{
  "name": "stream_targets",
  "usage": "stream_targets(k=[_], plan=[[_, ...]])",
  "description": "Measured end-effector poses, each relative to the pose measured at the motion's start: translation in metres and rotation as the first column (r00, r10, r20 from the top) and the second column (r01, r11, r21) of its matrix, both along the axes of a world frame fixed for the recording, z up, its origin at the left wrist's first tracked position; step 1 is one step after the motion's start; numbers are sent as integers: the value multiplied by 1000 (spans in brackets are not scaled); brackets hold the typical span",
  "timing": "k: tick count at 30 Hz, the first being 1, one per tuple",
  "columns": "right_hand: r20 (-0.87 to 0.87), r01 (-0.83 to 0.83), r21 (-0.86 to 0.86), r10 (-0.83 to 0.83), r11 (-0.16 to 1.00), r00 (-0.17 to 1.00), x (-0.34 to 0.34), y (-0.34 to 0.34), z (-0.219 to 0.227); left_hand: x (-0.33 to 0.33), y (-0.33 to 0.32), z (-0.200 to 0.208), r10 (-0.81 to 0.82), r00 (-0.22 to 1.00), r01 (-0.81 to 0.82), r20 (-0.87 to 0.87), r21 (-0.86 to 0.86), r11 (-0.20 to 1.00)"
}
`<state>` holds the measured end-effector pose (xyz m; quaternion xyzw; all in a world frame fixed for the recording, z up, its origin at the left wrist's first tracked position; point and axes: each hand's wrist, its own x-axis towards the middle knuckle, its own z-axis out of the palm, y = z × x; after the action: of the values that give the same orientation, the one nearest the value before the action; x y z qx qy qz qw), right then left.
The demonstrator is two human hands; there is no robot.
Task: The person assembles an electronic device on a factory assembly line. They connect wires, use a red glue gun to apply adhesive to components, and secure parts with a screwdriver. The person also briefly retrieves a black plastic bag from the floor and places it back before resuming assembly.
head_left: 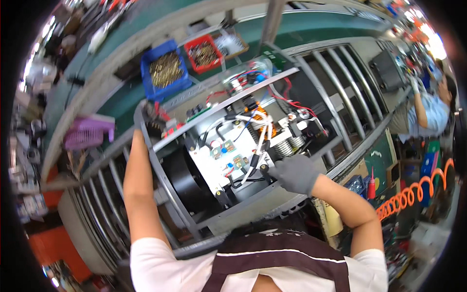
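An opened machine with a grey metal frame (169, 184) lies in front of me, its inside showing. Within it are a large black cylinder (182, 177), a white plate carrying small green circuit boards (238, 162), white and black cables, and a copper-wound coil (265, 121). My left hand (146, 116), in a dark glove, is at the frame's far left corner beside red and black parts; its fingers are blurred. At the near right side, my right hand (296, 175), in a grey glove, has curled fingers against a black cable end (265, 169). What its fingertips hold is hidden.
The machine rests on a roller conveyor (343, 73). Beyond it stand a blue bin (165, 70) of brass-coloured parts and a red bin (203, 53) of small metal parts. A purple basket (87, 131) is at left. An orange coiled hose (408, 197) and another person (428, 114) are at right.
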<state>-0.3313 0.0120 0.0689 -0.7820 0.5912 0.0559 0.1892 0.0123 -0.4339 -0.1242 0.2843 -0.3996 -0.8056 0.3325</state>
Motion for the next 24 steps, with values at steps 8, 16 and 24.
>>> stream_targets(k=[8,16,24], plan=[[-10,44,-13,-44,999,999,-3,-2,-15,9,24,29,16,1000,-16,-19,-46,999],[74,-9,-329,35,944,997,10,52,-43,30,68,116,59,998,-65,-36,-200,978],[118,-9,-586,96,810,988,19,123,-97,27,191,196,392,902,-428,-183,-239,872]])
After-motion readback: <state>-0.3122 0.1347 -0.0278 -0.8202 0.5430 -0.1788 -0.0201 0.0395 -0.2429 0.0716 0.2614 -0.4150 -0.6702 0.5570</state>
